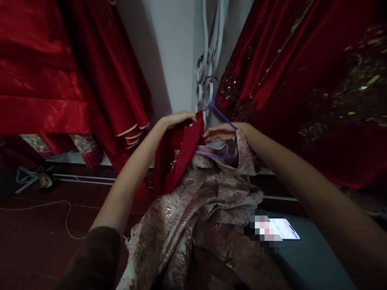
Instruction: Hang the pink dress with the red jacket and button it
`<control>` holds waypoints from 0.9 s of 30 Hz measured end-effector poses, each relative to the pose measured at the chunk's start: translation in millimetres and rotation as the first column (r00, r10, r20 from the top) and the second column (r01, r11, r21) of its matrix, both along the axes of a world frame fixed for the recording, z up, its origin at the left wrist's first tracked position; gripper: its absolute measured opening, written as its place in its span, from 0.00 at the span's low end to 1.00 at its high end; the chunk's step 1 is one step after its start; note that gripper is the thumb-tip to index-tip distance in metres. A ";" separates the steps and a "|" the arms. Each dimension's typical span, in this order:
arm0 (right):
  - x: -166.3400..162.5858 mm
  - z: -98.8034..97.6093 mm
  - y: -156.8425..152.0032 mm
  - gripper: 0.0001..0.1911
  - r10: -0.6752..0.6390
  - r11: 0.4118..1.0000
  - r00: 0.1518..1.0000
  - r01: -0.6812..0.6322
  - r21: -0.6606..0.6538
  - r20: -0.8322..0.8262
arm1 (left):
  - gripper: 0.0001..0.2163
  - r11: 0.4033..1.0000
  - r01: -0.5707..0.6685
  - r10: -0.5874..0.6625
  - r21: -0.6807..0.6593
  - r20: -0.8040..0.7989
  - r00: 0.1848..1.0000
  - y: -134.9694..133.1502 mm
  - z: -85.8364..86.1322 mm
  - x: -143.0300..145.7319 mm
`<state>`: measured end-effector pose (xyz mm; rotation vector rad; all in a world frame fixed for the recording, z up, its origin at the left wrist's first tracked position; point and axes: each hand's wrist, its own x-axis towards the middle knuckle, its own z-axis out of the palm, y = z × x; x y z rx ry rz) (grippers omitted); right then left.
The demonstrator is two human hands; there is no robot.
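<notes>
A purple clothes hanger (224,116) stands upright ahead of me, its hook near a white scrolled metal frame (208,56). The shoulder of a shiny pinkish-gold brocade garment (208,185) sits on the hanger's right side, and its folds spread down toward me. My left hand (181,118) is closed over the top edge of a red garment (181,155) with beaded trim, at the hanger's left side. My right hand (222,132) reaches inside the hanger, fingers stretched toward the red cloth; whether they touch it I cannot tell.
Red draped garments (105,72) hang at the left, and a red gown with gold sequins (302,92) hangs at the right. A lit phone (287,228) lies on a grey-green surface (320,257) at the lower right. A pale cable (70,217) crosses the dark floor.
</notes>
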<state>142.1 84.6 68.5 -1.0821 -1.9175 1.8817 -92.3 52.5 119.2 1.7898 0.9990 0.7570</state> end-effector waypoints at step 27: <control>-5.4 16.5 -24.1 0.16 -0.216 0.975 0.946 0.221 0.007 0.243 | 0.10 0.992 -0.061 0.056 0.110 0.047 0.997 2.3 -15.5 1.9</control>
